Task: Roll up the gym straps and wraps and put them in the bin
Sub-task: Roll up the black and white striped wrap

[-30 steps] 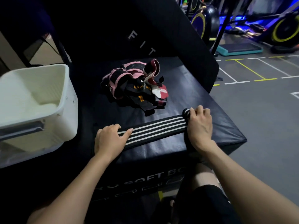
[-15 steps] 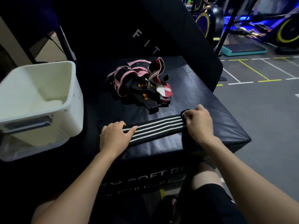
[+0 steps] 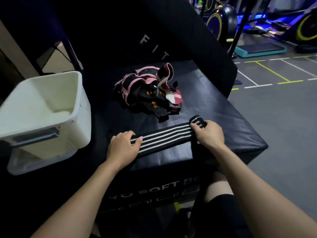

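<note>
a black wrap with white stripes [image 3: 164, 137] lies across the lower centre of the frame on the black soft box [image 3: 214, 107]. the left hand [image 3: 122, 148] presses flat, fingers open, on its left end — the right hand [image 3: 208, 133] curls around the small roll at its right end. a pile of straps [image 3: 148, 91] sits above, centre; the white bin [image 3: 51, 109] stands at the left.

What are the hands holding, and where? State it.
The striped wrap: right hand grips its rolled end; left hand presses the other end flat on the box.
</note>
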